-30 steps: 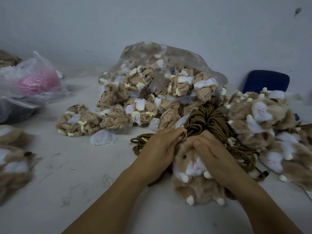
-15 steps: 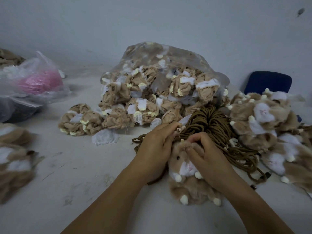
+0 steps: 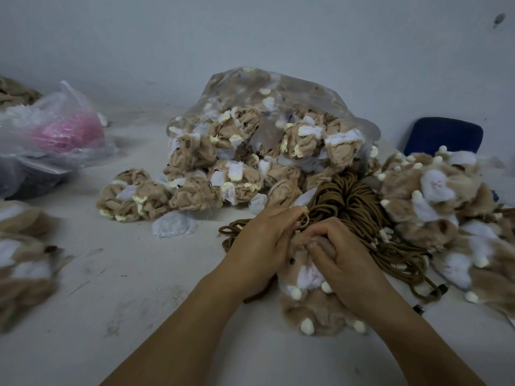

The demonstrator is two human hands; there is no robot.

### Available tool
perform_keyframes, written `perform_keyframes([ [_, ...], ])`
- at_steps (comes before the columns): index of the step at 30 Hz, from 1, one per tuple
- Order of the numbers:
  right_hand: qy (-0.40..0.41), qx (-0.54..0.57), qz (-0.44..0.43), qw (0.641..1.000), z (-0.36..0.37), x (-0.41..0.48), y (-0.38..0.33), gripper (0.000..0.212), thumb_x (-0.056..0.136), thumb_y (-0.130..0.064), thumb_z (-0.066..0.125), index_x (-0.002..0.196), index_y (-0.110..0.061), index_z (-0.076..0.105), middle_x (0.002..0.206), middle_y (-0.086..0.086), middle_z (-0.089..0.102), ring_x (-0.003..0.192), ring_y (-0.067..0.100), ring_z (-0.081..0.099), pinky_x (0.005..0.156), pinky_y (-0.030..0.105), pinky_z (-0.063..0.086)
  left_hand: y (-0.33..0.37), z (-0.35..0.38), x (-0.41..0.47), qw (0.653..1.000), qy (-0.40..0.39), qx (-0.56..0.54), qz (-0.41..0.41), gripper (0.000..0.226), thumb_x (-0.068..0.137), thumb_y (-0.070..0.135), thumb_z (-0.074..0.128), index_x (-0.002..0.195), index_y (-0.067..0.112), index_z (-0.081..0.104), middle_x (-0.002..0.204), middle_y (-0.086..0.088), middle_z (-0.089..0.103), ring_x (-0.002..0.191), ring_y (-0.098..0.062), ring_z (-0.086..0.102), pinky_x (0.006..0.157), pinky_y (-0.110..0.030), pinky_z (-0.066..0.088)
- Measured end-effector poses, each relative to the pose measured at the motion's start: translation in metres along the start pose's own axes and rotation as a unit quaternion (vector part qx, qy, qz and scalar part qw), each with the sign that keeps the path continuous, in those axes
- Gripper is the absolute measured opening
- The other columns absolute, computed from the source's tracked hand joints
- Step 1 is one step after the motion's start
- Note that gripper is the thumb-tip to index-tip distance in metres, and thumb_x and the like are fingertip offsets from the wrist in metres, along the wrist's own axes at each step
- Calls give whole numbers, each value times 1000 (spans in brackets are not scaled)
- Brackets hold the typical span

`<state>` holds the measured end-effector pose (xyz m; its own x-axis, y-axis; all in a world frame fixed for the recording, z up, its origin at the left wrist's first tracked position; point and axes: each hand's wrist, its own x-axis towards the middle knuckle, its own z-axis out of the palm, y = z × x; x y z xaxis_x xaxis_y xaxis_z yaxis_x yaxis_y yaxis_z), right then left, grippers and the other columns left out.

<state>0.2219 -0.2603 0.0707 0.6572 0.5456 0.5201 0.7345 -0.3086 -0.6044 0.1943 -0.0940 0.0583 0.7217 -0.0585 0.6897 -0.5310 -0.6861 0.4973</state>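
The left hand's fingers [image 3: 292, 214] curl in and pinch a small cord loop [image 3: 305, 219] at the crown of the plush hamster [image 3: 315, 307]. The right hand's fingers [image 3: 320, 247] bend over and grip the fur of its head. The left hand [image 3: 262, 243] and right hand [image 3: 345, 263] meet over the toy, which lies face up on the tabletop [image 3: 125, 316] at about 5 o'clock in the view.

The hamster looks light, soft and squashy, so a hold round the head or body should give without harm. The thin loop likely needs a fingertip pinch.

At its 12 o'clock, touching the hands, lies a tangled cord bundle [image 3: 351, 201] that could snag. Beyond that slumps a clear bag of unstuffed skins [image 3: 264, 140]. A heap of finished toys [image 3: 446, 207] crowds in from 3 o'clock. The open room is the bare surface from 7 to 9 o'clock. No tabletop edge shows.
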Motion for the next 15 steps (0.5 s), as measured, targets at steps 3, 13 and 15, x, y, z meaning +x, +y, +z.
perform_keyframes([
  [3,6,7,8,1000,0,-1,1,26,91,-1,55,95,-27,58,95,-15,55,93,5,56,77,7,39,1,-1,-1,1000,-1,7,-8,41,95,23,37,125,13,64,110,-4,68,99,-9,58,82,-19,46],
  [13,31,4,8,999,-2,0,-4,31,90,3,55,92,-28,56,94,-12,56,90,0,54,75,4,37,4,-3,0,999,7,43,-2,41,95,20,39,124,8,65,109,-6,69,101,-7,53,90,2,32],
  [15,33,3,10,999,-3,-1,-3,29,90,3,55,92,-26,56,94,-12,56,90,0,54,75,5,37,4,-3,1,999,6,45,-1,40,95,20,40,125,8,65,109,-6,69,101,-6,53,90,1,32],
])
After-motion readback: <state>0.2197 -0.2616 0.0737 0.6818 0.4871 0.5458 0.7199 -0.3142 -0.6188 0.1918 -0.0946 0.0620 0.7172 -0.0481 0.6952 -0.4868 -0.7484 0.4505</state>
